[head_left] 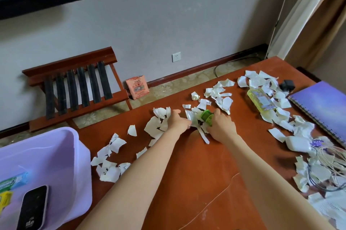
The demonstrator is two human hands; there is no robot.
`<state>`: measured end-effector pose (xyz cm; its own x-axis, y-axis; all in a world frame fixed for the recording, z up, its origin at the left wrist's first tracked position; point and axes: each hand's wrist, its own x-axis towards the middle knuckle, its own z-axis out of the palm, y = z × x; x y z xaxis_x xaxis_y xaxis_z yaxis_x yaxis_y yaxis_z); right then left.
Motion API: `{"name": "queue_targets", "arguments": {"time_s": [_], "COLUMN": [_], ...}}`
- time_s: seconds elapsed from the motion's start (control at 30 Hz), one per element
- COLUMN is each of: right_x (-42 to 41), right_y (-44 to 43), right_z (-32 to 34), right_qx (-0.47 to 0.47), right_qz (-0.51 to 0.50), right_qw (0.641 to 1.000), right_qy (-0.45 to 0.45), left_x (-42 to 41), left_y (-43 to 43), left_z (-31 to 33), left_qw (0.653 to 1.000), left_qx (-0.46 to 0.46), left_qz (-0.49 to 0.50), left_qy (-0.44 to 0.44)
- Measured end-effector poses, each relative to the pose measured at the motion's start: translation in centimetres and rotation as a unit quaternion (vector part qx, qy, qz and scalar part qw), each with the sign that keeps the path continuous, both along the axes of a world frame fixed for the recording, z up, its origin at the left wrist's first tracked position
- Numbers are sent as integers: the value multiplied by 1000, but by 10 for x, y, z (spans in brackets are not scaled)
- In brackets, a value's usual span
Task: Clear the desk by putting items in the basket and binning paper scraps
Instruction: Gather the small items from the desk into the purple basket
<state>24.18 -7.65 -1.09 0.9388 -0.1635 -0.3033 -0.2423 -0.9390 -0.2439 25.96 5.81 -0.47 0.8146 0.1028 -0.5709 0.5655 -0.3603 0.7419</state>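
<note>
Your right hand (pixel 221 126) has its fingers curled over a small green container (pixel 206 116), gripping it from the near side. Just to the left of those fingers your left hand (pixel 179 121) sits thumb out, its fingers bent in against a silver foil packet (pixel 189 117). Whether they pinch it or only touch it, I cannot tell.

Torn paper scraps (pixel 156 126) lie under and around both hands and trail off to either side across the brown desk (pixel 196 173). Out past your right fingers a bottle of yellow liquid (pixel 262 100) lies on its side among the scraps. Beyond it is a purple spiral notebook (pixel 322 106), and nearer you a white charger (pixel 297 143) with tangled cables (pixel 327 156).

Well off to the left of your left fingers, at the desk's near corner, stands the lilac basket (pixel 74 136). It already holds a dark phone (pixel 33 209) and a pack of gum (pixel 11 183).
</note>
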Motion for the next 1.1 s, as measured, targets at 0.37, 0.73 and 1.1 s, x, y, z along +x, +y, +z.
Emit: {"name": "queue_targets", "arguments": {"time_s": [0.37, 0.73, 1.1], "right_x": [-5, -26, -65], "right_y": [38, 141, 272], "right_z": [44, 95, 116], "right_qx": [153, 315, 429], "right_qz": [-28, 12, 151], "right_qw": [988, 949, 884], "right_qy": [-24, 3, 107], "left_x": [-28, -86, -148], "left_y": [62, 164, 304], "left_z": [45, 105, 117], "left_qw": [995, 995, 980], "left_qx": [90, 85, 33], "left_qz": [-54, 36, 190], "left_qy": [0, -29, -55]}}
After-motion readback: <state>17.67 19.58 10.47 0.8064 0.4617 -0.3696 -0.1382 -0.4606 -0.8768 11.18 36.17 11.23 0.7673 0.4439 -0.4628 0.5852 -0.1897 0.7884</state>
